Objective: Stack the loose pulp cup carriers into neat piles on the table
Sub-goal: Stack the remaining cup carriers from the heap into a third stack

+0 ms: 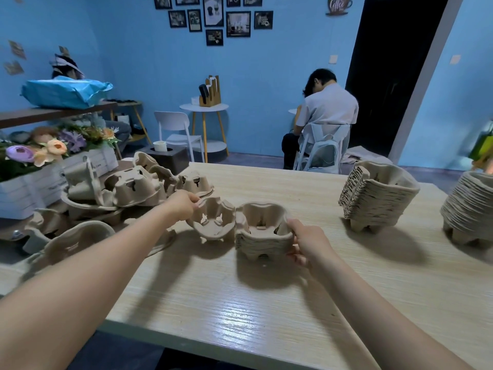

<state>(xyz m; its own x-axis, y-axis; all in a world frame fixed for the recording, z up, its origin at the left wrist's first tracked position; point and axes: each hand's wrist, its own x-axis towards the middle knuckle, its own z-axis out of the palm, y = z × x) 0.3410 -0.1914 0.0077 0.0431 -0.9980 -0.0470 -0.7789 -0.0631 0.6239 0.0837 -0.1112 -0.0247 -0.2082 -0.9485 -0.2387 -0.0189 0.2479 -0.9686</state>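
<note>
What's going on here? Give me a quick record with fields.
left hand: left hand pinches the rim of a tilted single carrier
right hand: right hand grips the short pile
finished piles: two tall piles at right
loose heap: loose carriers at left
surface: wooden table

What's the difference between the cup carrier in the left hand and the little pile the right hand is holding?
The single carrier is one piece, tilted with only its lower edge near the table; the small pile is several nested layers sitting upright and flat. The left hand pinches the carrier's rim; the right hand grips the pile's side. Both are the same tan moulded pulp.
</note>
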